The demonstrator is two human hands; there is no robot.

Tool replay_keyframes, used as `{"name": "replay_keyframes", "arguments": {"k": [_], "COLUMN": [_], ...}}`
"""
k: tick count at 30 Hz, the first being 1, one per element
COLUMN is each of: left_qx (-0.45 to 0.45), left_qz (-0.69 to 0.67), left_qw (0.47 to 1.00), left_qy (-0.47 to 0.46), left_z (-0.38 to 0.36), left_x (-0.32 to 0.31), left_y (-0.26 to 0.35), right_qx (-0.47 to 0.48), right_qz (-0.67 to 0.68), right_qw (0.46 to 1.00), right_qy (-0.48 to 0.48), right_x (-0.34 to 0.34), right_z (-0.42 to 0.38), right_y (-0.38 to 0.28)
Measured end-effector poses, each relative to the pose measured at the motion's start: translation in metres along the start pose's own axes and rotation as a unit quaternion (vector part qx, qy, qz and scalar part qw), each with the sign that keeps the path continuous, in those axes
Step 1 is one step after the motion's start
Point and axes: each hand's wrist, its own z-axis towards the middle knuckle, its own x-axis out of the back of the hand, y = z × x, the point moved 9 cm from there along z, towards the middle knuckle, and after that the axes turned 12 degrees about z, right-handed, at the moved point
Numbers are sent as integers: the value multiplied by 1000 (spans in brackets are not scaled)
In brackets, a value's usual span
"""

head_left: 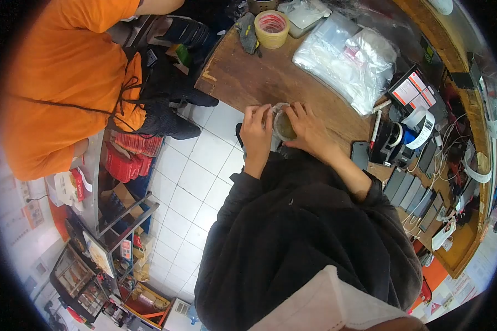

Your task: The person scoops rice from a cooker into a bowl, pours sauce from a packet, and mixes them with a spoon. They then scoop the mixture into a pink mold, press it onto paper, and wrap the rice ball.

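At the front edge of the brown wooden table [232, 71], a round translucent object [283, 126] with a pale rim and a dull brownish-green middle sits between my two hands. I cannot tell whether it is a tape roll or a small tub. Bent fingers of my left hand [257, 129] pinch at its left side, where clear film shows beside the fingertips. From the right, my right hand [310, 132] curves around it, fingers on the far rim and thumb on the near side.
Clear plastic bags [348, 60] lie behind my hands, with a cream tape roll [271, 28] further back. A dark phone [360, 154], a marker [375, 129] and tangled cables [444, 160] are on the right. A person in an orange shirt [66, 83] is at the left.
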Motion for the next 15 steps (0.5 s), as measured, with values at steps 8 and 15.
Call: {"name": "replay_keyframes", "arguments": {"k": [8, 15], "left_qx": [136, 85], "left_qz": [-204, -81], "left_qw": [954, 971], "left_qy": [-172, -209], "left_z": [3, 3], "left_x": [-33, -56], "left_y": [-16, -2], "right_qx": [-36, -241], "right_qz": [166, 495], "right_qw": [981, 833], "right_qy": [90, 48], "right_x": [36, -41], "right_z": [-11, -36], "right_y": [29, 126]}}
